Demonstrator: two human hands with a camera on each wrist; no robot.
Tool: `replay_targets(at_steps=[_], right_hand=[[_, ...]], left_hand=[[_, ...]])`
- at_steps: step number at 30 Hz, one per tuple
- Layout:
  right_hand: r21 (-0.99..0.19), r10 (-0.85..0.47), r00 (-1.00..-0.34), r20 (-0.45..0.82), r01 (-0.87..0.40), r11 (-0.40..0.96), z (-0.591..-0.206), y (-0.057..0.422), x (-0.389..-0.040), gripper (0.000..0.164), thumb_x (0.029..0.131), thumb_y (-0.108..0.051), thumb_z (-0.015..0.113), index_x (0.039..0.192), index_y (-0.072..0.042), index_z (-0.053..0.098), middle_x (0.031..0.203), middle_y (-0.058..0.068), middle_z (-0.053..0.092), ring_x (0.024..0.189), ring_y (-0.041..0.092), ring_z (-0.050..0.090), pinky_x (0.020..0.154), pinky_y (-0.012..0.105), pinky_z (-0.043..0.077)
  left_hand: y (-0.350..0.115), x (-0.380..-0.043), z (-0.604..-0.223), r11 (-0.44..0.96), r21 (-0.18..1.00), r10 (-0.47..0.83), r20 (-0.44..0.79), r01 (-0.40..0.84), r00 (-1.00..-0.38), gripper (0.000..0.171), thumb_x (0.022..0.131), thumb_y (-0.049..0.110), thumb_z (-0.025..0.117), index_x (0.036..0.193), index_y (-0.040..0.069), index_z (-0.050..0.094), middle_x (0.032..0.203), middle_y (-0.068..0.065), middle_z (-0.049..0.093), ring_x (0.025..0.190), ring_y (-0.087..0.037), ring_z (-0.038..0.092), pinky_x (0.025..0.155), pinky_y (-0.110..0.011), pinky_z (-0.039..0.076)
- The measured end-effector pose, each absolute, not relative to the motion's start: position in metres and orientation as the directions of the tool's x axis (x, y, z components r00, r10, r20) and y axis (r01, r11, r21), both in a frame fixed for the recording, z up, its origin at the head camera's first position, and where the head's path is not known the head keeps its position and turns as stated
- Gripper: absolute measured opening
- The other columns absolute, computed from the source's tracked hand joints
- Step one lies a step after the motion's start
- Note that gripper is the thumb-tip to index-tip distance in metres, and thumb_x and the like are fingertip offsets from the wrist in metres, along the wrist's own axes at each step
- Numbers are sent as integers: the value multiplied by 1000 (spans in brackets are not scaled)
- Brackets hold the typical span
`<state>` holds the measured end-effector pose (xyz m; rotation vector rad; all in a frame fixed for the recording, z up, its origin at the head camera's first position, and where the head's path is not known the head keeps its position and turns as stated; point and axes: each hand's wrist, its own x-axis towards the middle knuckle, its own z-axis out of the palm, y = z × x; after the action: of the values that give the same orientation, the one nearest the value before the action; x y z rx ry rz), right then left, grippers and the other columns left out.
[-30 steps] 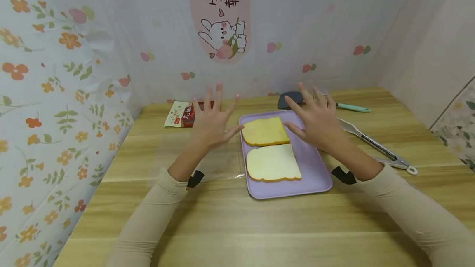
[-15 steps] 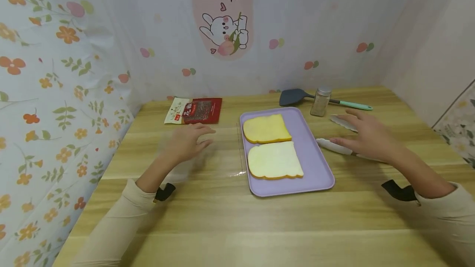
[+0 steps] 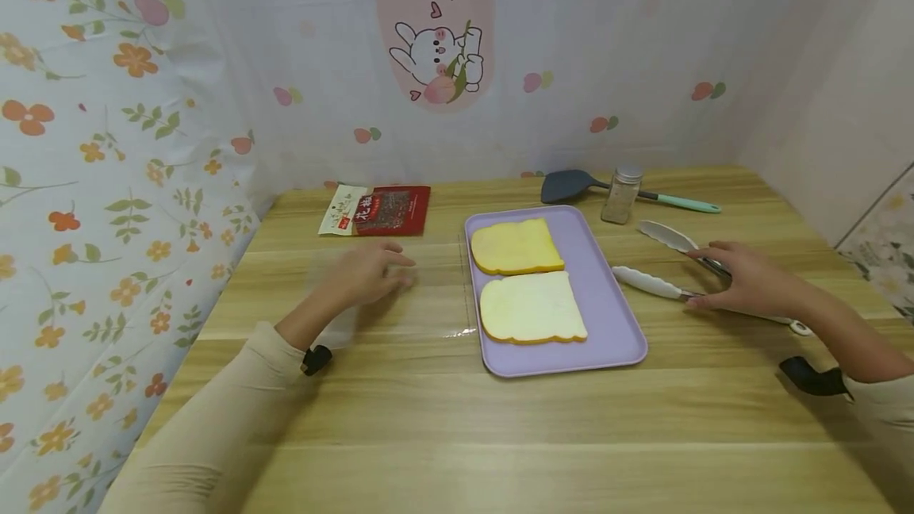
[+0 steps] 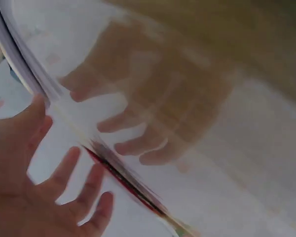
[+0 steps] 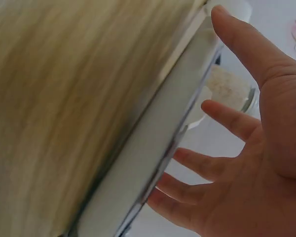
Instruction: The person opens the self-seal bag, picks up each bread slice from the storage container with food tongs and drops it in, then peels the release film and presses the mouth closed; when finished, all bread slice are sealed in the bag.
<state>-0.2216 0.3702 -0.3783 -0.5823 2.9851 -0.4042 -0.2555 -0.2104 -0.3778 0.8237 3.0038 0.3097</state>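
My right hand (image 3: 757,284) is over the tongs (image 3: 646,282), thumb and fingers spread to either side of their metal arms. In the right wrist view the tongs (image 5: 143,138) run alongside my extended fingers (image 5: 227,118), with a gap between thumb and forefinger. On the left, my left hand (image 3: 357,274) hovers with relaxed fingers above a clear sheet (image 3: 435,312), and its reflection shows in the left wrist view. Between the hands lies a lilac tray (image 3: 607,331) bearing a yellow bread slice (image 3: 516,246) and a white bread slice (image 3: 531,308).
A red and cream spice packet (image 3: 389,210) lies at the back left. Behind the tongs stand a glass seasoning jar (image 3: 622,195) and a spatula (image 3: 567,186) with a mint handle. Patterned curtains border the wooden table (image 3: 457,427) at the back and left.
Both hands have come down from above the tray and moved apart, the left toward the table's left side, the right to the tongs. The tray and bread have stayed put.
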Motion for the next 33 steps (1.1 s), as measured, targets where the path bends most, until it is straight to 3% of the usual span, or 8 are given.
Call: replay_targets(at_steps=[3, 12, 20, 25, 33], right_hand=[[-274, -377, -926, -26, -356, 894, -380, 374, -223, 86, 76, -47, 84, 137, 4, 51, 138, 45, 37, 122, 63, 38, 91, 73, 36], [-369, -387, -921, -44, -346, 863, -380, 375, -225, 88, 75, -41, 86, 140, 3, 47, 142, 44, 30, 126, 63, 32, 92, 75, 33], [-338, -396, -918, -24, -365, 867, -379, 373, -224, 87, 75, -43, 86, 139, 3, 48, 139, 42, 36, 125, 61, 35, 92, 74, 34], [-363, -380, -925, -29, -344, 866, -374, 367, -222, 88, 76, -42, 86, 140, 4, 46, 143, 44, 30, 125, 63, 33, 92, 74, 34], [-265, -393, -919, 39, -389, 883, -354, 309, -220, 82, 81, -50, 79, 142, -2, 49, 148, 34, 34, 129, 58, 35, 96, 74, 33]], left_hand=[[-211, -260, -380, 849, 201, 495, 26, 489, -869, 36, 93, 37, 70, 125, 20, 71, 140, -15, 56, 124, -40, 53, 91, -62, 47], [-209, -260, -381, 879, 225, 440, -40, 421, -897, 34, 94, 37, 68, 125, 22, 71, 141, -11, 55, 124, -49, 48, 93, -66, 42], [-206, -259, -384, 887, 229, 415, -19, 400, -910, 26, 94, 35, 69, 116, 23, 76, 137, -7, 60, 126, -49, 47, 91, -65, 41], [-206, -261, -386, 889, 238, 402, 1, 391, -915, 22, 93, 34, 71, 110, 23, 79, 135, -5, 62, 127, -49, 47, 87, -61, 41], [-204, -260, -387, 890, 237, 395, 27, 390, -918, 17, 92, 33, 72, 104, 23, 81, 130, -1, 65, 124, -44, 50, 83, -57, 41]])
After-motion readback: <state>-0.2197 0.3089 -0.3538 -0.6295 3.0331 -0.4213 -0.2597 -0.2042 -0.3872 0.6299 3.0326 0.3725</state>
